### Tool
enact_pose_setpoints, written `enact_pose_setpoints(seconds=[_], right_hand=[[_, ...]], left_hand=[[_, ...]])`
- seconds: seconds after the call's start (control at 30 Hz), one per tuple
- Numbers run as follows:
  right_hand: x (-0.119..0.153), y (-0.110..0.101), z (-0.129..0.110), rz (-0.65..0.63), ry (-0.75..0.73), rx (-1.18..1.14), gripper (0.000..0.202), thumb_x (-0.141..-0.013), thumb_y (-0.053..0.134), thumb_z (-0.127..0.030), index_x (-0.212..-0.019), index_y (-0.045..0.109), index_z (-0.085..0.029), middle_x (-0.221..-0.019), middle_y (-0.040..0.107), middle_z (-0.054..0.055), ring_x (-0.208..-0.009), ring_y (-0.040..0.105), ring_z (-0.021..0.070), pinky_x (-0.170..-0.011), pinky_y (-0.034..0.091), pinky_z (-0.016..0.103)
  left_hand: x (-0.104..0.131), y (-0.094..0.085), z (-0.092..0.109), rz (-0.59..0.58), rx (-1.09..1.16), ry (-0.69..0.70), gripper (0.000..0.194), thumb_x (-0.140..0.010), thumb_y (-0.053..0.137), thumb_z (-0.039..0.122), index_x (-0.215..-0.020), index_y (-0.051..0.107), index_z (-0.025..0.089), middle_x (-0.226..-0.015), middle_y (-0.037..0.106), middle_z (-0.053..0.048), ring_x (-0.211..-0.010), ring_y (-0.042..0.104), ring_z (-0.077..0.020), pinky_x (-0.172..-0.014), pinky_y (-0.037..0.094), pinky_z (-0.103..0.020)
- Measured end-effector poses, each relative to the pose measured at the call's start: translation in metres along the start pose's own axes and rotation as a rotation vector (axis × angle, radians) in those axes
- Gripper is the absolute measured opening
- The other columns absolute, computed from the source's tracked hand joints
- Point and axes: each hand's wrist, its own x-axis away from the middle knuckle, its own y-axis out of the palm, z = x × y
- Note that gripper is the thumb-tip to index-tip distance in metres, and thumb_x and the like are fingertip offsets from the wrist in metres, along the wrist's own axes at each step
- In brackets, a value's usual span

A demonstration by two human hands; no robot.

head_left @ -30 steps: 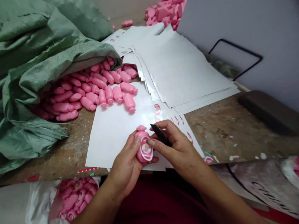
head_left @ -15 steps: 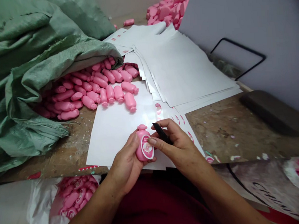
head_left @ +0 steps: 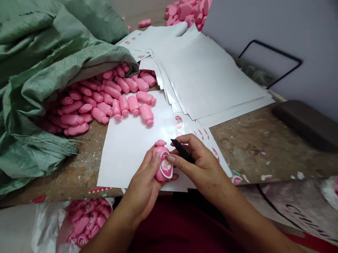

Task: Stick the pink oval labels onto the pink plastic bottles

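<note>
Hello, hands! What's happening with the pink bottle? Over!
Left hand gripping pink bottle. Right hand at its label, holding black tool. Loose bottles beyond, clear of hands.

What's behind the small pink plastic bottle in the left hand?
The left hand wraps behind the pink bottle, fingertips showing at its lower right; flat white paper shows beyond. Covered by the bottle: its back face, much of those fingers, and part of the paper.
</note>
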Motion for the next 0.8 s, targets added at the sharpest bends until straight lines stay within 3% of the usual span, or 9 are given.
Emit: enact_pose_setpoints(seconds=[0.13, 0.23, 0.3, 0.4, 0.5, 0.63, 0.7, 0.8], right_hand=[[0.001, -0.001, -0.002, 0.032, -0.095, 0.205, 0.017, -0.086, 0.063, -0.036, -0.099, 0.057, -0.027, -0.083, 0.067, -0.001, -0.073, 0.061, 0.0181, -0.067, 0.044, 0.031], [0.002, -0.005, -0.003, 0.115, -0.221, 0.424, 0.018, -0.085, 0.065, -0.039, -0.099, 0.063, -0.027, -0.084, 0.069, 0.002, -0.071, 0.060, 0.0197, -0.068, 0.042, 0.033], [0.000, -0.009, -0.003, 0.137, -0.240, 0.452, 0.019, -0.084, 0.067, -0.041, -0.094, 0.065, -0.026, -0.080, 0.068, 0.002, -0.069, 0.060, 0.0197, -0.068, 0.041, 0.033], [-0.003, -0.013, -0.003, 0.077, -0.133, 0.293, 0.022, -0.080, 0.071, -0.042, -0.094, 0.065, -0.025, -0.075, 0.065, 0.000, -0.069, 0.059, 0.0182, -0.063, 0.043, 0.030], [-0.007, -0.012, -0.002, 0.003, -0.072, 0.121, 0.025, -0.077, 0.074, -0.040, -0.093, 0.063, -0.024, -0.078, 0.065, -0.002, -0.072, 0.059, 0.0165, -0.065, 0.046, 0.029], [-0.011, -0.011, 0.002, -0.050, -0.023, -0.042, 0.024, -0.081, 0.070, -0.044, -0.087, 0.064, -0.021, -0.078, 0.065, -0.001, -0.071, 0.059, 0.0154, -0.066, 0.047, 0.029], [-0.012, -0.010, 0.004, -0.045, -0.005, -0.091, 0.026, -0.080, 0.072, -0.045, -0.088, 0.063, -0.021, -0.078, 0.065, -0.001, -0.072, 0.060, 0.0153, -0.067, 0.047, 0.029], [-0.011, -0.009, 0.007, -0.007, -0.035, -0.083, 0.025, -0.080, 0.072, -0.044, -0.088, 0.063, -0.022, -0.076, 0.061, -0.003, -0.070, 0.056, 0.0140, -0.067, 0.045, 0.029]], left_hand=[[0.003, -0.001, -0.001, -0.042, -0.098, 0.017, 0.042, -0.093, 0.064, 0.027, -0.133, 0.053, 0.026, -0.129, 0.061, -0.006, -0.114, 0.059, -0.0189, -0.090, 0.049, -0.029], [0.004, -0.002, -0.003, -0.058, -0.082, 0.007, 0.044, -0.091, 0.064, 0.024, -0.134, 0.052, 0.025, -0.127, 0.061, -0.007, -0.112, 0.060, -0.0192, -0.088, 0.050, -0.030], [0.005, -0.002, -0.003, -0.065, -0.065, -0.012, 0.044, -0.089, 0.066, 0.025, -0.131, 0.054, 0.025, -0.121, 0.063, -0.006, -0.107, 0.061, -0.0184, -0.085, 0.052, -0.029], [0.005, -0.001, -0.004, -0.080, -0.064, -0.059, 0.047, -0.084, 0.072, 0.021, -0.128, 0.057, 0.027, -0.113, 0.063, -0.004, -0.100, 0.063, -0.0170, -0.082, 0.053, -0.029], [0.008, 0.000, -0.002, -0.112, -0.073, -0.091, 0.057, -0.078, 0.075, 0.011, -0.129, 0.058, 0.029, -0.119, 0.063, -0.004, -0.105, 0.063, -0.0178, -0.085, 0.054, -0.029], [0.012, -0.005, 0.001, -0.184, -0.048, -0.163, 0.074, -0.069, 0.080, 0.003, -0.134, 0.056, 0.030, -0.127, 0.063, -0.006, -0.114, 0.063, -0.0201, -0.092, 0.052, -0.029], [0.011, -0.008, 0.001, -0.202, 0.004, -0.186, 0.068, -0.070, 0.081, 0.008, -0.131, 0.059, 0.027, -0.128, 0.064, -0.007, -0.114, 0.064, -0.0217, -0.093, 0.053, -0.032], [0.008, -0.011, 0.002, -0.170, 0.095, -0.184, 0.044, -0.083, 0.076, 0.031, -0.124, 0.064, 0.021, -0.123, 0.067, -0.012, -0.106, 0.067, -0.0235, -0.086, 0.057, -0.036]])
